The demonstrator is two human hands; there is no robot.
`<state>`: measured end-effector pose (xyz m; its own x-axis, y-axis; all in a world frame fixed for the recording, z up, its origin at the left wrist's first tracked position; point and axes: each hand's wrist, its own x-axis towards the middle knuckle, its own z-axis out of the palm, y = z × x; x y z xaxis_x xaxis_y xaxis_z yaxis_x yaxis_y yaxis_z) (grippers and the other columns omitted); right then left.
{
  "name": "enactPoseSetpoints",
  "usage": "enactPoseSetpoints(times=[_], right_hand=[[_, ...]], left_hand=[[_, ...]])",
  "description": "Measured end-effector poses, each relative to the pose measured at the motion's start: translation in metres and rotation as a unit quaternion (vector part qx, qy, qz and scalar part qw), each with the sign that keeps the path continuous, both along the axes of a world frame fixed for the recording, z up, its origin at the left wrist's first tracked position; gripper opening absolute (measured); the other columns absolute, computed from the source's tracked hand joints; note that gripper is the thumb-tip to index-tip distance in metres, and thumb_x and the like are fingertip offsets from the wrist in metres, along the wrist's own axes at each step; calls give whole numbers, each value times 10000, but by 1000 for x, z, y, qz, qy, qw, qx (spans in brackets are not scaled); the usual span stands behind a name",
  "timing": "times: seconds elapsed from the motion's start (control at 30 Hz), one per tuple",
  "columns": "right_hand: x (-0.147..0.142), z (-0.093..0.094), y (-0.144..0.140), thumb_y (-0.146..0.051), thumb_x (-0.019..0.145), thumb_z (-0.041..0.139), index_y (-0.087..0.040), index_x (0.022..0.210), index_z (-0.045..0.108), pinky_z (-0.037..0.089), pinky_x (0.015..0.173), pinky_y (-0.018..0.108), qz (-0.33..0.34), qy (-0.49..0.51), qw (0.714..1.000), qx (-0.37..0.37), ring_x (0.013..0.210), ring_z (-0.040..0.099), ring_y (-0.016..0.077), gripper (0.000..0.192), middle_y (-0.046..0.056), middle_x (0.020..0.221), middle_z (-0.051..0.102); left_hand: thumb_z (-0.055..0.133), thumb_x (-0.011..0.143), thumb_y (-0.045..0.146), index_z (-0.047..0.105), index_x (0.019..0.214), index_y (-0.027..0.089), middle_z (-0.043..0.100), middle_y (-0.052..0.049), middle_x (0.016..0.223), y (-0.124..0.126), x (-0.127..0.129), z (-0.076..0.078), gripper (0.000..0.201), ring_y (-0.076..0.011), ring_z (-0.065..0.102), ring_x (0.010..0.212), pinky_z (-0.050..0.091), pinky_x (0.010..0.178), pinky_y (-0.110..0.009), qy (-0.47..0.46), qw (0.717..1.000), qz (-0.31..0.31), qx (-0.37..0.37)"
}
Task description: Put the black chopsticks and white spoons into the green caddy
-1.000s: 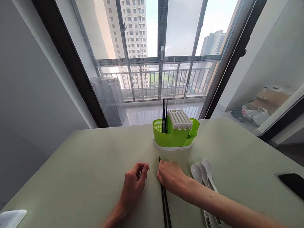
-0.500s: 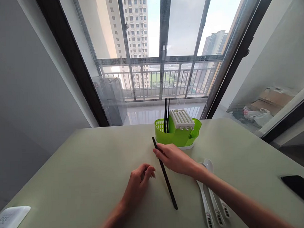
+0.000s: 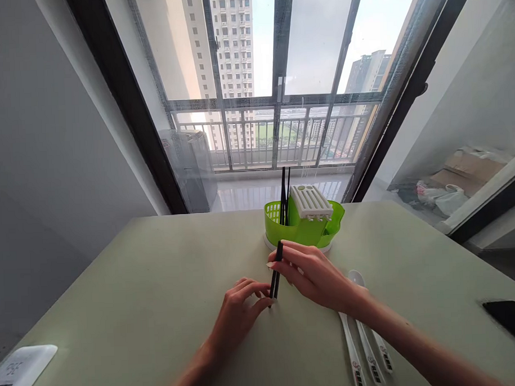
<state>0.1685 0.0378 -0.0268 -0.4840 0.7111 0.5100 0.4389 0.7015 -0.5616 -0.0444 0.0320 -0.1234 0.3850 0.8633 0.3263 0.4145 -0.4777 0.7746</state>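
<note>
My right hand (image 3: 317, 275) holds a pair of black chopsticks (image 3: 276, 271) nearly upright, their lower tips on the pale green table (image 3: 138, 287). Just left of those tips, my left hand (image 3: 240, 312) rests on the table with curled fingers touching the chopsticks' lower ends. Behind stands a green cutlery holder (image 3: 303, 228) with a white slotted insert (image 3: 311, 202) and two black chopsticks (image 3: 285, 197) standing in it.
Three white spoons (image 3: 364, 347) lie on the table under my right forearm. A black phone (image 3: 509, 316) lies at the right edge, a white device (image 3: 18, 370) at the near left corner. A big window and balcony rail are behind the table.
My right hand lifted the chopsticks off the table, swung them from lying flat to nearly upright, and my left hand moved in to their lower tips.
</note>
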Motion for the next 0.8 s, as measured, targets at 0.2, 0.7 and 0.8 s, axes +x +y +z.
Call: enactPoseSetpoints(times=[0.2,0.7,0.8], right_hand=[[8,-13,-6,-355,1028,473,-195,952,603,414,621,221,-42,60,996,-59,593,507,106,219,-23,694,589],[1,8,-18,-341,1007,513,-210,874,585,418,598,223,-71,54,996,-19,619,509,108,200,-7,756,590],[3,16,-16,-321,1011,506,-213,792,548,422,604,230,-82,56,995,8,611,502,106,247,-19,704,558]], left_hand=[[753,821,323,776,959,252,680,-14,850,-2,2,1,157,-144,648,753,536,764,-251,7,1000,-3,-28],[751,809,336,799,811,238,745,-50,936,-2,2,7,109,-171,666,779,525,682,-264,-17,995,-19,-101],[752,805,327,804,821,235,745,-56,953,-2,2,6,107,-185,676,841,535,730,-266,-22,992,-23,-121]])
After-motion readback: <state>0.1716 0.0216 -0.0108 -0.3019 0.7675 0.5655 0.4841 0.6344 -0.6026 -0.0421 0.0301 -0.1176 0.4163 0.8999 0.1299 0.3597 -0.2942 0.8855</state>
